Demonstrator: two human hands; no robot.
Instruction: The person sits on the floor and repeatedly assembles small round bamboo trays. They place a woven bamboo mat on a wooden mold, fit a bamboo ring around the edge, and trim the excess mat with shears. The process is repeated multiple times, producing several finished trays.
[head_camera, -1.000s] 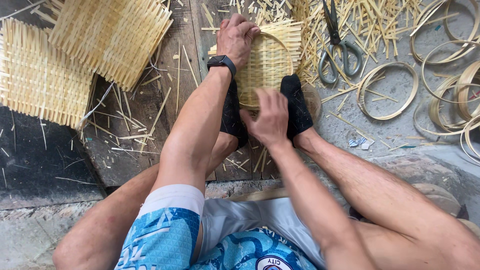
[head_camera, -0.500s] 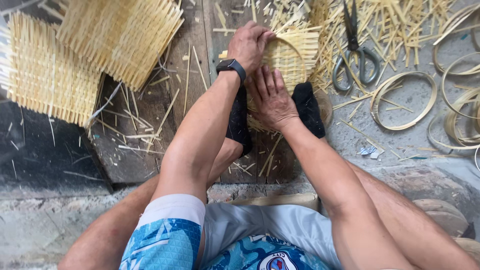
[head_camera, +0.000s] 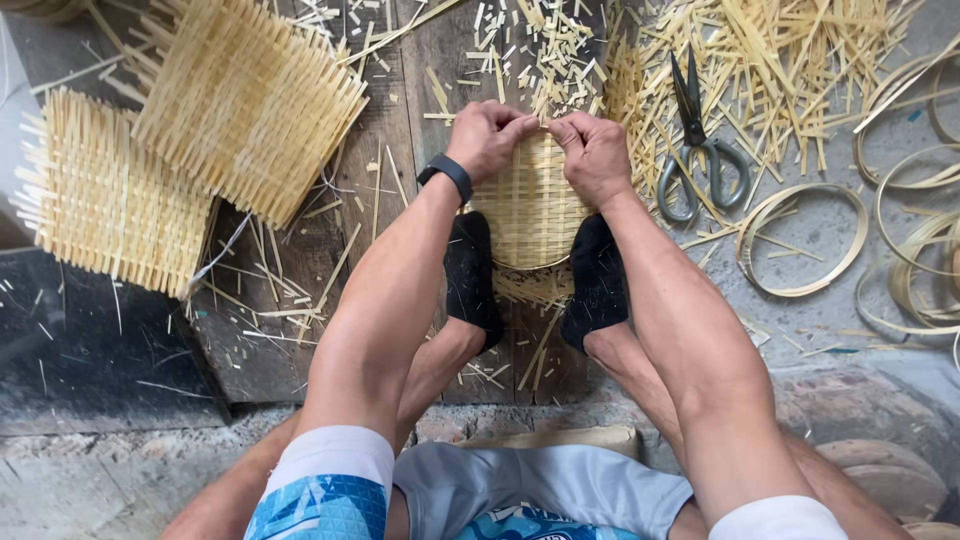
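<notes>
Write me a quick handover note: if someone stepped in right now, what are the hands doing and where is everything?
Left hand and right hand: both grip the far rim of the round woven basket, held between two black-socked feet.
Scissors lie right of it, bamboo hoops further right.
Two square woven mats lie left.
Done: basket body woven.
Left: cannot tell.
</notes>
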